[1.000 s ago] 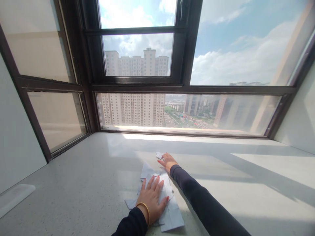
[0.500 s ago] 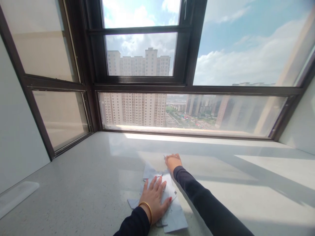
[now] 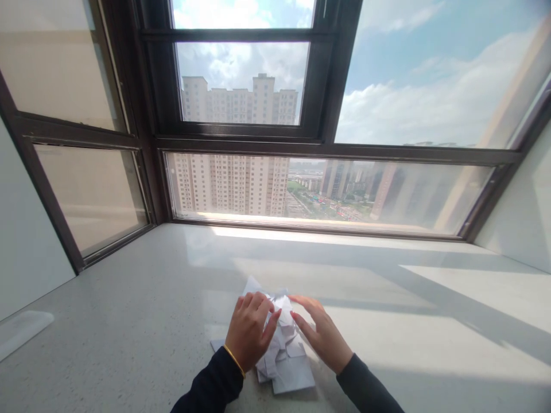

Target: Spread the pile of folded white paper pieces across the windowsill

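A loose heap of white paper pieces (image 3: 284, 358) lies on the pale stone windowsill (image 3: 129, 321) near its front edge. My left hand (image 3: 249, 332), with a gold bangle at the wrist, curls its fingers over the left side of the heap and grips some of the pieces. My right hand (image 3: 321, 332) rests against the right side of the heap with fingers stretched out and slightly spread, touching the paper. Both arms wear dark sleeves.
A dark-framed bay window (image 3: 241, 143) runs along the back and left of the sill, with tall buildings outside. White walls (image 3: 516, 212) close in the sill on both sides. Sunlight and frame shadows fall across the right half of the sill.
My right hand has drawn back from the far scrap toward me, bringing paper into the heap. My left hand has gone from lying flat on the pieces to curling round them.
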`<action>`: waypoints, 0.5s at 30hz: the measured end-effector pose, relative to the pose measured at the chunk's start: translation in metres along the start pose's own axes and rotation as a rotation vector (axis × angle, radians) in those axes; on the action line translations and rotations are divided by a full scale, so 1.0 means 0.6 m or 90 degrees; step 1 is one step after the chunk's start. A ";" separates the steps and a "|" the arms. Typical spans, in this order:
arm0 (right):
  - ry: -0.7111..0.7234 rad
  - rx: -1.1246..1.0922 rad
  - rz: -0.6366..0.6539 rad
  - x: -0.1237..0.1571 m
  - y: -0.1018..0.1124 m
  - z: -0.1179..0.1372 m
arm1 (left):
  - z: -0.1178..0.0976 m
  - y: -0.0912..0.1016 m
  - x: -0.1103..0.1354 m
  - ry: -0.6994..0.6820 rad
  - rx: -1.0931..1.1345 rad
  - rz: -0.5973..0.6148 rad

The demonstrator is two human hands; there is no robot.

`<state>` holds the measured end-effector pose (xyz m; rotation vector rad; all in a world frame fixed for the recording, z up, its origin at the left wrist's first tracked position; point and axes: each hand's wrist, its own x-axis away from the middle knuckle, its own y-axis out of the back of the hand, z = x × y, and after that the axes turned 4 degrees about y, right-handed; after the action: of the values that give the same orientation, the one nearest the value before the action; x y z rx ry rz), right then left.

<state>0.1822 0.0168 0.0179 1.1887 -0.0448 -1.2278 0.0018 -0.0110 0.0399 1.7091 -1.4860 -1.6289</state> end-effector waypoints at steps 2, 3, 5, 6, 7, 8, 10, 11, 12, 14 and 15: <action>0.022 -0.004 0.027 0.003 -0.012 -0.003 | 0.017 -0.007 -0.001 0.042 -0.003 -0.033; 0.028 0.002 0.045 0.004 -0.019 -0.003 | 0.028 -0.014 -0.001 0.060 -0.014 -0.044; 0.017 0.027 0.073 0.009 -0.035 -0.004 | 0.049 -0.033 0.001 0.112 -0.049 -0.034; 0.001 0.040 0.080 0.012 -0.042 -0.005 | 0.056 -0.042 0.002 0.142 -0.064 -0.010; -0.017 0.050 0.087 0.015 -0.049 -0.007 | 0.061 -0.050 0.003 0.168 -0.076 0.025; -0.033 0.056 0.095 0.019 -0.054 -0.009 | 0.064 -0.056 0.003 0.189 -0.082 0.064; -0.054 0.055 0.123 0.024 -0.059 -0.013 | 0.062 -0.063 0.005 0.206 -0.083 0.145; -0.057 0.052 0.139 0.026 -0.060 -0.014 | 0.059 -0.063 0.005 0.203 -0.080 0.179; -0.058 0.048 0.151 0.028 -0.059 -0.014 | 0.055 -0.062 0.006 0.196 -0.075 0.206; -0.057 0.041 0.150 0.027 -0.055 -0.012 | 0.048 -0.058 0.007 0.178 -0.062 0.237; -0.054 0.035 0.137 0.025 -0.052 -0.011 | 0.045 -0.055 0.008 0.170 -0.054 0.244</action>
<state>0.1708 0.0141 -0.0153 1.1463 -0.2652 -1.0922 -0.0085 0.0086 0.0031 1.4232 -1.4779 -1.1977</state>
